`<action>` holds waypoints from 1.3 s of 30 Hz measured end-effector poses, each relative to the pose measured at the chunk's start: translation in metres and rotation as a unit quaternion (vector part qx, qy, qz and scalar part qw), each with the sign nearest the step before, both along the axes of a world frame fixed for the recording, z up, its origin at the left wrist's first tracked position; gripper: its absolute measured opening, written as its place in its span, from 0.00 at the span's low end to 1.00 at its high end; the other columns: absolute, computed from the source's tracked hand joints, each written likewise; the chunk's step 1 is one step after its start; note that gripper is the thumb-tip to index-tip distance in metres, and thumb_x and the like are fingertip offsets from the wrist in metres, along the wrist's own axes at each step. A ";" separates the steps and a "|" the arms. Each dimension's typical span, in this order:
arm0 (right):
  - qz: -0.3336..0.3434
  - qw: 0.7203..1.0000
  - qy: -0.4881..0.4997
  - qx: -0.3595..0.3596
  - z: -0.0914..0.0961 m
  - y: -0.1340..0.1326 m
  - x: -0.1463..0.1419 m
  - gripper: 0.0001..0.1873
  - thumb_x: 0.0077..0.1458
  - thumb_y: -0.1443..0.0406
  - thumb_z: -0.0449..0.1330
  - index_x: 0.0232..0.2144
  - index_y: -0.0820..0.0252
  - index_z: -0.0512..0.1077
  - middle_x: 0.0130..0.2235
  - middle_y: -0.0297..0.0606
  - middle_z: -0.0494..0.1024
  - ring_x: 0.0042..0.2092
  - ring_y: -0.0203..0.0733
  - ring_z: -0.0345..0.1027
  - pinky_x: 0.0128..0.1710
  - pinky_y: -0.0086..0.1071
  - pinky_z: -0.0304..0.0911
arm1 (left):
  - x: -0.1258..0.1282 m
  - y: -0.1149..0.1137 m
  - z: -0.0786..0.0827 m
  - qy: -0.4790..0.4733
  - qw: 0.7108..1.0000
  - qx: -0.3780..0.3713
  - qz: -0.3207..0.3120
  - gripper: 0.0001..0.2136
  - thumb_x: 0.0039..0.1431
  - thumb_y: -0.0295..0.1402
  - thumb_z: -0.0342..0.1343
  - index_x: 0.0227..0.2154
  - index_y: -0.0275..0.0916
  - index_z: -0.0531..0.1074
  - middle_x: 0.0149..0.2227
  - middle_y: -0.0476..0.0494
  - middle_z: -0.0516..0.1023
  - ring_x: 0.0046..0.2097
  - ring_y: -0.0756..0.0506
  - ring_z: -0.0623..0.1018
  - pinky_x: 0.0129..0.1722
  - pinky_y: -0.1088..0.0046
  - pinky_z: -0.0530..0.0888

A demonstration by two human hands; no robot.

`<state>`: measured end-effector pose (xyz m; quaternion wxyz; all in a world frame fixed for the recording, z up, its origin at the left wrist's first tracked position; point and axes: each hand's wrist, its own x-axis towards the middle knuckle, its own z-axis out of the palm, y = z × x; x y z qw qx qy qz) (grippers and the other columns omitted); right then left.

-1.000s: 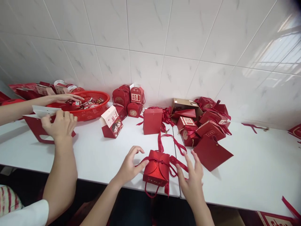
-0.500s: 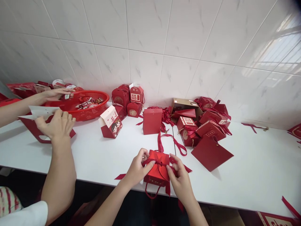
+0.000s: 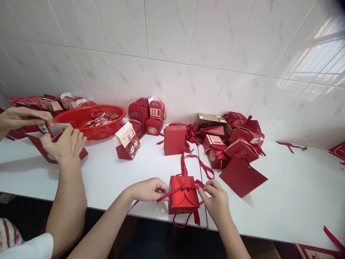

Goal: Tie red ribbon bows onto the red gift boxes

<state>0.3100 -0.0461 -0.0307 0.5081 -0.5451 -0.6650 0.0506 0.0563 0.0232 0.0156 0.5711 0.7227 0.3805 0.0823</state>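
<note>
A small red gift box (image 3: 185, 199) with curved top flaps stands at the table's front edge. Dark red ribbon (image 3: 175, 191) runs through the holes in its top. On the box's left, my left hand (image 3: 151, 189) pinches one ribbon end and holds it out sideways. My right hand (image 3: 215, 197) is closed on the ribbon at the box's right side. A cord handle (image 3: 181, 226) hangs below the front of the box. Behind the box lies another loose, looped ribbon (image 3: 207, 169).
A co-worker's hands (image 3: 64, 145) work at a larger red box on the left, beside a red basket (image 3: 118, 122) of sweets. Several red boxes (image 3: 138, 111) stand by the wall. A plain red box (image 3: 174, 140) and a pile of boxes (image 3: 242, 140) are further right.
My hands have drawn apart, pulling the ribbon sideways; my left hand moved furthest, leftward. The co-worker's far hand went from over the basket to the larger box, carrying a small packet.
</note>
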 end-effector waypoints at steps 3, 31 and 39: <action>0.043 0.998 0.046 -0.011 0.008 -0.001 -0.012 0.13 0.55 0.67 0.60 0.19 0.59 0.71 0.27 0.35 0.68 0.28 0.36 0.64 0.26 0.28 0.60 | 0.015 -0.014 0.009 -0.056 0.998 -0.014 -0.013 0.14 0.55 0.41 0.57 0.33 0.35 0.79 0.23 0.48 0.72 0.26 0.51 0.68 0.26 0.77 0.65; 0.196 0.935 0.111 -0.275 0.032 0.006 -0.022 0.04 0.43 0.71 0.59 0.21 0.59 0.73 0.38 0.37 0.71 0.28 0.34 0.63 0.27 0.30 0.60 | 0.044 -0.023 -0.011 -0.152 0.921 0.357 0.015 0.11 0.58 0.25 0.52 0.33 0.41 0.80 0.43 0.39 0.76 0.42 0.45 0.78 0.42 0.68 0.75; 0.121 0.964 0.088 -0.218 0.028 0.002 -0.011 0.08 0.43 0.72 0.56 0.19 0.57 0.62 0.41 0.40 0.71 0.43 0.46 0.68 0.41 0.38 0.63 | 0.028 -0.010 -0.011 -0.105 0.945 0.278 0.133 0.06 0.47 0.23 0.53 0.22 0.40 0.72 0.50 0.40 0.75 0.51 0.38 0.73 0.53 0.58 0.70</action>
